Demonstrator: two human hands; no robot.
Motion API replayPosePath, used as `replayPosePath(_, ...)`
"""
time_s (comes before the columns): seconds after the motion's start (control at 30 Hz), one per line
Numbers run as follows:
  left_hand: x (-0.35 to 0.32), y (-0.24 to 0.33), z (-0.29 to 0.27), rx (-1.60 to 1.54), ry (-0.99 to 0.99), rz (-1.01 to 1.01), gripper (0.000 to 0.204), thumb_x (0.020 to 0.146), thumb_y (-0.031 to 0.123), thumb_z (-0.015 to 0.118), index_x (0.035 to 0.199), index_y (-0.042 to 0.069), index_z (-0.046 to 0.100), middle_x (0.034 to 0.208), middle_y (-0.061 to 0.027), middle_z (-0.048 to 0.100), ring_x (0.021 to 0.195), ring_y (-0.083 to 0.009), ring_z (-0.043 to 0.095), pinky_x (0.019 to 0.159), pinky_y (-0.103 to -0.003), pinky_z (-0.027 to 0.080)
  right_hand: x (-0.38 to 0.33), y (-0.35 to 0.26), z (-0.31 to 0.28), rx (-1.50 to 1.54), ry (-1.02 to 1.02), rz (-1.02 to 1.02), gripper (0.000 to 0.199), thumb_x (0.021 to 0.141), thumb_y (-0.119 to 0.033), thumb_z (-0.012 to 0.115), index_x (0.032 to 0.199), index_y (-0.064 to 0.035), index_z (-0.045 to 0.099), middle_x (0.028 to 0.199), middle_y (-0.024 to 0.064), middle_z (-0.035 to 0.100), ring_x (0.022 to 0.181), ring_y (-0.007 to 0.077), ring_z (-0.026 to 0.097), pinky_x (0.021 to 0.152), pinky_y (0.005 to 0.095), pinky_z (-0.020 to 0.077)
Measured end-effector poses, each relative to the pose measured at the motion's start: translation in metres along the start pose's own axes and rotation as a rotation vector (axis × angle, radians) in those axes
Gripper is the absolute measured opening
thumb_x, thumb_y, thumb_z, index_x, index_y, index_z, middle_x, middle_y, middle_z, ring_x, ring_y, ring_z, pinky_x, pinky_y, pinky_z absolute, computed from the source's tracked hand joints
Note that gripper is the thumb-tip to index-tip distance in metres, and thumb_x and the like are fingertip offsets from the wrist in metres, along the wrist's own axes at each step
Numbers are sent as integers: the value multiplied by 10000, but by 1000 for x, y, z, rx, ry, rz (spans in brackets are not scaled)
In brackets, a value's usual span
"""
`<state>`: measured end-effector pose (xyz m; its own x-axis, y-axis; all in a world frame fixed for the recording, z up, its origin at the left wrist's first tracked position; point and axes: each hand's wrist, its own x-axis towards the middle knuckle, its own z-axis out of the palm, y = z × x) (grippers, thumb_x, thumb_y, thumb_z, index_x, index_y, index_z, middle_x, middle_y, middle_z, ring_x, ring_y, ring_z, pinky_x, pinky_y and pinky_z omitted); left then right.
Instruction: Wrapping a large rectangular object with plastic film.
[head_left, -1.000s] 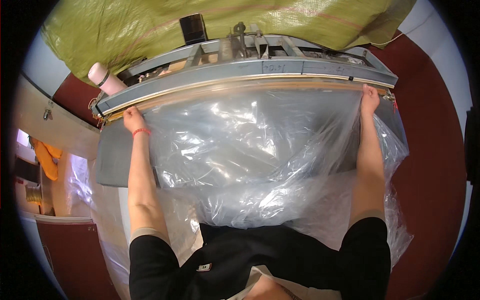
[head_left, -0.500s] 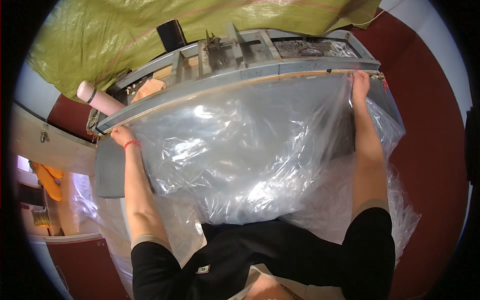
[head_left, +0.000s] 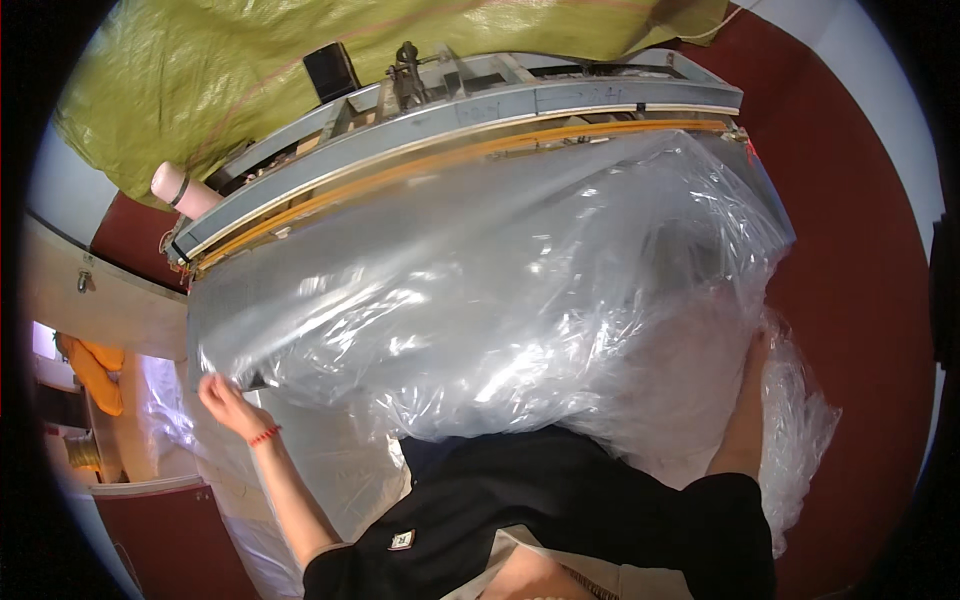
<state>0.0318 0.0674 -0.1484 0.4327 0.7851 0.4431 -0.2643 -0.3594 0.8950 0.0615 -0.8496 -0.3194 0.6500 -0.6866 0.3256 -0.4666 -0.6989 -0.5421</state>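
A large clear plastic sheet [head_left: 480, 300] drapes over the grey work surface in front of me, wrinkled and shiny. Its left part is drawn toward my left hand [head_left: 228, 405], whose fingers are closed on the film near the surface's near left edge. My right hand [head_left: 760, 345] is low on the right among the folds of film; its fingers are hidden. Beyond the sheet lies a long grey metal frame [head_left: 480, 108]. An orange strip [head_left: 440, 158] runs along its near side, and the sheet's far edge lies close to that strip.
A black phone [head_left: 331, 72] leans at the frame's back, before a yellow-green woven sheet [head_left: 220, 80]. A pink cylinder [head_left: 185, 190] sticks out at the left end. Crumpled film [head_left: 795, 440] hangs at right above the dark red floor [head_left: 840, 300]. Orange cloth [head_left: 92, 372] lies far left.
Both hands have come down from the frame's edge toward me, the left one drawing film along. The frame now stands apart from the surface, baring the orange strip.
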Motion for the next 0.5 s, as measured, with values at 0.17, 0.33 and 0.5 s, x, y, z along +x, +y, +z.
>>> replayPosePath(0.17, -141, -70, -16, 413, -167, -650, 215, 767, 123, 492, 967, 47, 473, 826, -52, 523, 724, -117, 483, 593, -261, 410, -136, -117, 35, 95, 60, 183, 354, 826, -331, 517, 970, -9, 539, 881, 73, 567, 795, 180, 528, 751, 310, 406)
replayPosePath(0.33, -225, -64, 63, 90, -893, -975, 297, 812, 184, 494, 1053, 18, 544, 1052, -117, 560, 989, -233, 505, 838, -332, 410, -200, -128, 26, 189, 139, 351, 329, 822, -313, 514, 967, -20, 543, 860, 68, 566, 779, 184, 530, 725, 314, 411)
replayPosePath(0.5, -273, -30, 142, -27, -1285, -764, 304, 823, 178, 491, 1077, 14, 523, 1046, -112, 561, 981, -218, 510, 839, -326, 411, -252, -149, 24, 296, 219, 484, 305, 818, -295, 511, 965, -30, 548, 840, 62, 564, 762, 188, 533, 700, 317, 415)
